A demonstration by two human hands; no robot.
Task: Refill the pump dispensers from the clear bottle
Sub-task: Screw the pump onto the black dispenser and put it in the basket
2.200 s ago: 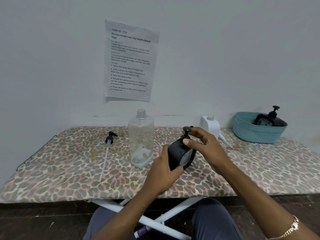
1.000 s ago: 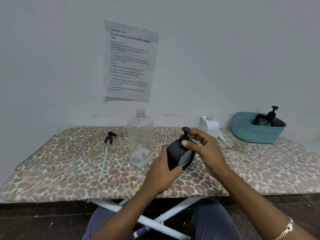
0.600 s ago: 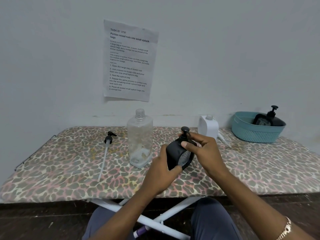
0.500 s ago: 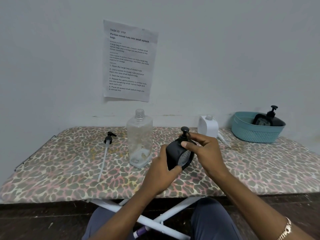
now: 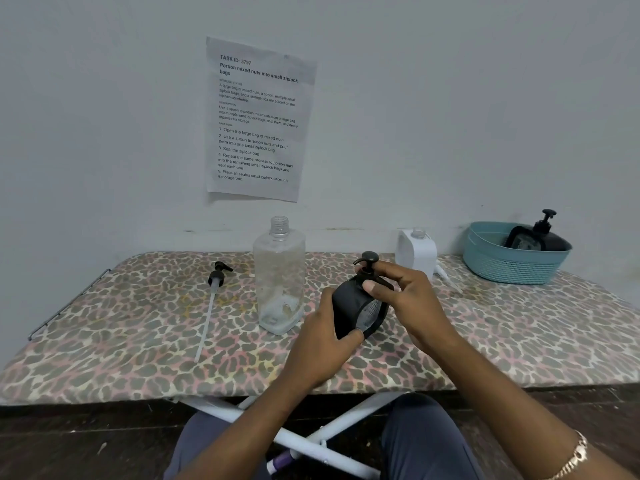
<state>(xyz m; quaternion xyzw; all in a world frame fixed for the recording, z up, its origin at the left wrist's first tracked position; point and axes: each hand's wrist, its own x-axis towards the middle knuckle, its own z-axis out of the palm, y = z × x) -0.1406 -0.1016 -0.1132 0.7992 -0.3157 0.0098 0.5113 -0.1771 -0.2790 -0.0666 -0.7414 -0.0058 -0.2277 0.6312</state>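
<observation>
Change: our right hand (image 5: 405, 299) sits lower than a moment ago, its fingers curled round the pump collar of the black dispenser (image 5: 349, 310), below the pump head (image 5: 367, 259).
Left hand (image 5: 323, 341): wraps the dispenser's body, holding it tilted over the tabletop (image 5: 138, 341).
Clear bottle (image 5: 278, 278): upright, uncapped, nearly empty, just left of our hands.
Meaning: we judge the pump is being twisted, but we cannot tell whether on or off.

left hand (image 5: 323, 336) gripping, right hand (image 5: 401, 296) pinching

Black dispenser (image 5: 346, 306), teal basket (image 5: 509, 268) — leopard-print table (image 5: 138, 341)
</observation>
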